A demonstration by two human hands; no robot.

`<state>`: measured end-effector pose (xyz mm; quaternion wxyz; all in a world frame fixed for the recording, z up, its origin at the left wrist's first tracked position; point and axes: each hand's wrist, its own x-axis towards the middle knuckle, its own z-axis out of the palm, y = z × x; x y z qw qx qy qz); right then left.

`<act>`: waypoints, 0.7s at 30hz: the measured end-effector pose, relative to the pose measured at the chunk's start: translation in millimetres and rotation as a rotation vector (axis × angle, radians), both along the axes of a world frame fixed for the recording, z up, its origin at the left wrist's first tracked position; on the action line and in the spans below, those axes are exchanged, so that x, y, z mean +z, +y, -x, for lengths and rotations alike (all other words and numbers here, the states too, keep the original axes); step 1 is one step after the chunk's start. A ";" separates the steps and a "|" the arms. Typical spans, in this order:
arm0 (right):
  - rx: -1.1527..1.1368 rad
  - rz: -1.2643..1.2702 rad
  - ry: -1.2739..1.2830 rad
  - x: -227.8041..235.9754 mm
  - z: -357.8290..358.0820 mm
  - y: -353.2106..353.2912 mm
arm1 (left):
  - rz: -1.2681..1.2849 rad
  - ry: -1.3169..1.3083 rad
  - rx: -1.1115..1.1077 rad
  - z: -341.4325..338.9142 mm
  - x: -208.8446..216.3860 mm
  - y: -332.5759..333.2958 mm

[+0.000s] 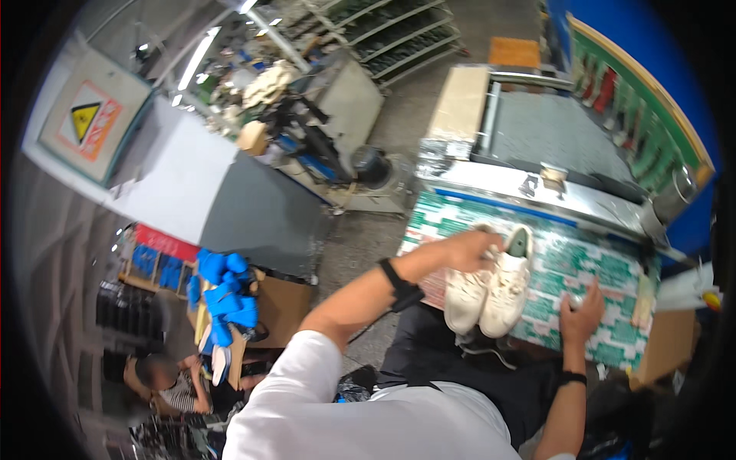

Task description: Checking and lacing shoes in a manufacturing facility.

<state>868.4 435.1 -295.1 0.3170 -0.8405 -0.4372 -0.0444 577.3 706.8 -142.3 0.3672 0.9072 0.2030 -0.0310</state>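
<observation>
A pair of cream-white lace-up shoes (506,295) sits side by side at the near edge of a table, toes toward me. My left hand (469,250) reaches over the left shoe (464,300) from the far left, its fingers closed at that shoe's collar and hiding it. In the right shoe's opening a dark green insole shows. To the right of the pair, my right hand (583,316) is just over the tabletop, with a small pale, shiny thing (575,302) between thumb and fingers, too small to name. A white lace hangs below the toes.
Green-and-white printed sheeting covers the table (556,307). Behind it stands a machine with a grey flat bed (552,126). A cardboard box (665,345) is at the right. Blue-wrapped items (226,295) are piled at the left, near a seated person (180,383).
</observation>
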 end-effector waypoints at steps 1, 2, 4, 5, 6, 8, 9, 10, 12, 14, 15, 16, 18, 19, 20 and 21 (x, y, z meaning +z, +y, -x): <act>-0.006 0.039 -0.017 7.0 -3.0 -1.3 | -0.019 0.118 0.007 -9.7 4.0 -6.0; 0.001 0.027 -0.013 9.9 -3.8 -4.5 | 0.006 0.264 0.004 -24.1 17.2 -12.0; -0.048 0.023 -0.025 11.3 -1.3 -10.2 | -0.005 0.337 0.040 -31.2 47.7 -29.7; -0.051 0.007 -0.049 6.6 -0.7 -6.8 | -0.012 0.339 0.050 -35.7 53.6 -37.6; -0.042 -0.002 -0.048 4.1 -3.4 -8.1 | -0.058 0.383 0.069 -41.5 54.8 -47.4; -0.059 0.054 -0.052 5.0 -3.4 -9.3 | -0.187 0.475 0.084 -52.6 40.4 -68.6; -0.060 0.046 -0.073 3.9 -3.4 -12.1 | -0.326 0.465 0.154 -60.9 24.5 -83.4; -0.050 0.034 -0.075 3.0 -3.0 -13.9 | -0.462 0.449 0.215 -68.5 11.0 -95.1; -0.075 0.085 -0.077 1.1 -2.7 -22.2 | -0.465 0.387 0.333 -74.4 10.7 -103.2; -0.059 0.074 -0.083 1.6 -3.9 -28.0 | -0.288 0.322 0.437 -75.8 14.6 -100.7; -0.064 0.071 -0.085 -0.6 -5.9 -30.4 | -0.250 0.326 0.445 -77.0 16.6 -100.2; -0.065 0.066 -0.086 0.2 -5.5 -31.6 | -0.250 0.322 0.457 -77.7 15.8 -100.5; -0.055 0.060 -0.094 2.6 -4.2 -36.3 | -0.241 0.347 0.451 -82.3 12.8 -101.4; -0.065 0.059 -0.098 5.1 -5.5 -39.5 | -0.214 0.400 0.439 -85.9 15.3 -103.2; -0.064 0.058 -0.106 6.1 -4.7 -40.4 | -0.213 0.392 0.440 -88.1 18.0 -104.3; -0.065 0.074 -0.096 4.8 -1.8 -39.7 | -0.212 0.454 0.436 -90.6 20.7 -104.7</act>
